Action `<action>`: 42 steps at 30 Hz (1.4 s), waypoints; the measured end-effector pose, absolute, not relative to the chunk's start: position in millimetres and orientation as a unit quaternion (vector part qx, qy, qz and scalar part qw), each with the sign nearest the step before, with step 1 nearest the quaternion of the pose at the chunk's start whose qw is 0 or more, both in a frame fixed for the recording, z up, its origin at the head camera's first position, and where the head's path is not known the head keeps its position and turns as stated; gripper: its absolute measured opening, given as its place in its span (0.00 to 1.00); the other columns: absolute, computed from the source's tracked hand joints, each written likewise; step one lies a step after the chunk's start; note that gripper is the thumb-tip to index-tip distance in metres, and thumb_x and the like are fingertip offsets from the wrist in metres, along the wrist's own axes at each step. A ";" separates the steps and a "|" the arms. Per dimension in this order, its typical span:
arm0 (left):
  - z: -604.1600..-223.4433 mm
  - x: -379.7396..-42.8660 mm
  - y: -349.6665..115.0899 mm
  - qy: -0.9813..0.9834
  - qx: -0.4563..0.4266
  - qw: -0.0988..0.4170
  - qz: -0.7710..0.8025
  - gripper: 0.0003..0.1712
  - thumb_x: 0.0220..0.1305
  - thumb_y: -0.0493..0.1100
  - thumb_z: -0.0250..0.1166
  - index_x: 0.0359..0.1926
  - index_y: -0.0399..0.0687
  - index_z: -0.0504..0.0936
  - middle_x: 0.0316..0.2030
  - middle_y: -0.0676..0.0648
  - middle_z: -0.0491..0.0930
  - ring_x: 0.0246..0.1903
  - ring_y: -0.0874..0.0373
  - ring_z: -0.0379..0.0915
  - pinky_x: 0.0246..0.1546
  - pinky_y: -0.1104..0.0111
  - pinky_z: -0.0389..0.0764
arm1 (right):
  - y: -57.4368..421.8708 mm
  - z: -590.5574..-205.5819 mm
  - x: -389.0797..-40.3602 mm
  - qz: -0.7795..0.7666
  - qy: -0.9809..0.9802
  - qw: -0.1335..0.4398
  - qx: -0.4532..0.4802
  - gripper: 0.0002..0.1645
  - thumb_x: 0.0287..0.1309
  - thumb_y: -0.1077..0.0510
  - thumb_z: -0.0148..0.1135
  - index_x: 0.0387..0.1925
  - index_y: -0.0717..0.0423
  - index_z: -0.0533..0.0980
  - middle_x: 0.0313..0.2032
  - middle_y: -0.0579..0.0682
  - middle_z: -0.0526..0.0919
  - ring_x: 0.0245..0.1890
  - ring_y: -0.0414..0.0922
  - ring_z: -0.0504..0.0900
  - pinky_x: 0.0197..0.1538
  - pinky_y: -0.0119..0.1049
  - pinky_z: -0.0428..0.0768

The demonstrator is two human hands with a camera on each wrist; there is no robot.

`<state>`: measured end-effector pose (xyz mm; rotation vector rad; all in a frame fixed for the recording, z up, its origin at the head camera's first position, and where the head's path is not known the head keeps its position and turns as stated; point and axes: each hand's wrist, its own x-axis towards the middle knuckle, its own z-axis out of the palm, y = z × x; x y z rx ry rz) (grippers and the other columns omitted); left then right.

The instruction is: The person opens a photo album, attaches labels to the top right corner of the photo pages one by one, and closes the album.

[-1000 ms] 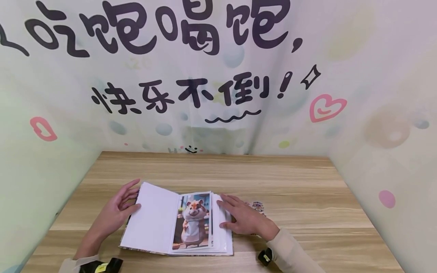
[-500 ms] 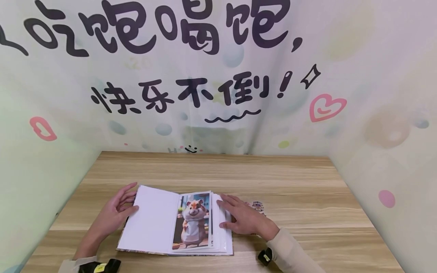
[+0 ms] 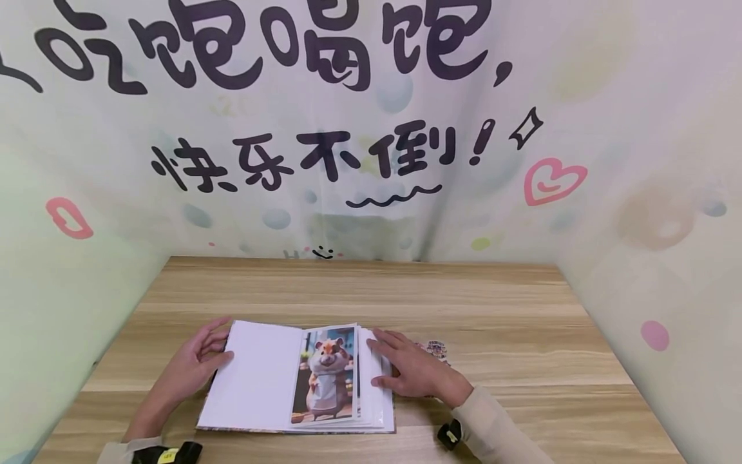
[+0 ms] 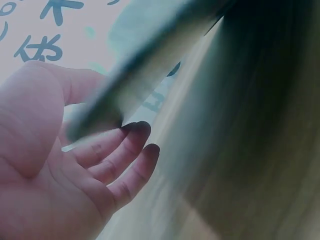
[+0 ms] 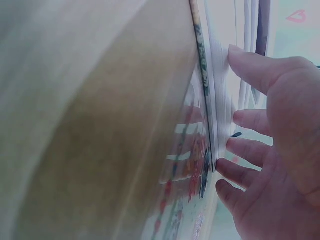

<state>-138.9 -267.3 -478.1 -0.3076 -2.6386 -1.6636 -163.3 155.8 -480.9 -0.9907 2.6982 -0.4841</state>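
Note:
A photo album (image 3: 252, 374) lies spread on the table, a blank white page on its left side. On its right side a picture of a hamster in an apron (image 3: 326, 377) shows in a sleeve. My left hand (image 3: 196, 364) holds the left cover's outer edge, thumb on the page side and fingers behind. In the left wrist view that cover (image 4: 150, 55) passes between thumb and fingers. My right hand (image 3: 414, 367) rests its fingertips and thumb on the right-hand pages. The right wrist view shows the stacked page edges (image 5: 220, 85) beside those spread fingers.
A clear sheet with colourful printed stickers (image 3: 436, 350) lies on the wooden table (image 3: 493, 309), partly under the right hand. A printed cloth backdrop (image 3: 371, 225) stands behind the table, with pale walls at both sides.
The left cover has come down flatter and outward to the left, with my left hand following its edge. My right hand has stayed on the right-hand pages.

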 end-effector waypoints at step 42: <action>-480.7 -138.9 -264.1 -0.895 -0.028 -0.054 -0.442 0.34 0.71 0.43 0.60 0.72 0.37 0.59 0.59 0.28 0.74 0.53 0.40 0.76 0.41 0.73 0.79 | 156.2 -481.5 -162.9 -0.175 0.917 0.113 -0.341 0.44 0.65 0.38 0.59 0.75 0.50 0.58 0.77 0.53 0.52 0.75 0.57 0.54 0.68 0.60 0.65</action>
